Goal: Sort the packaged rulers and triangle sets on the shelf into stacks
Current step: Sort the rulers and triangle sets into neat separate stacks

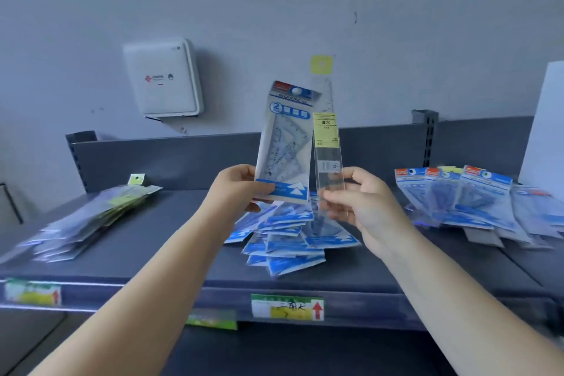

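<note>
A person's left hand (236, 189) pinches the foot of a triangle-set pack (285, 143), thumb across its blue band, two clear triangles inside; the right hand (363, 203) clamps fingers on a slim ruler sleeve (328, 159) just beside it, both upright above the loose pile (287, 241) on the grey shelf (171, 241)

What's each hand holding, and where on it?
Left hand pinches the triangle set pack at its lower left corner. Right hand grips the clear ruler pack by its bottom end. Both packs are upright.
</note>
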A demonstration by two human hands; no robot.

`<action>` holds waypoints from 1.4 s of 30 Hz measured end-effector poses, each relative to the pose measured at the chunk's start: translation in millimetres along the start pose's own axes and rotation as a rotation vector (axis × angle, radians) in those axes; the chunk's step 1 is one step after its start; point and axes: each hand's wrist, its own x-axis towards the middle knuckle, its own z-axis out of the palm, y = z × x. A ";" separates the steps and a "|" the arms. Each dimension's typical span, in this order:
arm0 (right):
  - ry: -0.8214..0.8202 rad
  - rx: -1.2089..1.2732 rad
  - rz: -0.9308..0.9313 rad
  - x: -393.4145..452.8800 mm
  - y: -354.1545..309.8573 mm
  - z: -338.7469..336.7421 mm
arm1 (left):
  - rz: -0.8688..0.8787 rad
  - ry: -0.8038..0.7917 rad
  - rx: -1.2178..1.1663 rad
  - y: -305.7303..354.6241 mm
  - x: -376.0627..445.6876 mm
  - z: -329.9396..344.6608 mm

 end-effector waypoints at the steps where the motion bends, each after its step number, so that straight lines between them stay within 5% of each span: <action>1: -0.001 -0.009 -0.015 -1.5 1.9 9.7 | -0.007 -0.015 0.007 -4.5 0.0 -8.8; 10: -0.004 -0.010 0.015 -13.2 18.3 96.8 | 0.020 -0.019 0.368 -52.9 3.0 -70.7; 16: -0.112 -0.001 0.048 -8.9 40.6 176.1 | 0.172 0.148 0.895 -84.4 -9.7 -165.3; 23: -0.282 0.025 0.093 11.7 67.4 271.2 | 0.130 0.263 1.320 -105.2 -22.8 -253.4; 35: -0.450 0.081 0.121 57.0 81.9 359.2 | 0.029 0.430 1.314 -112.1 9.8 -329.3; 42: -0.395 -0.006 0.078 72.2 85.5 388.3 | 0.039 0.410 1.338 -118.7 34.0 -357.9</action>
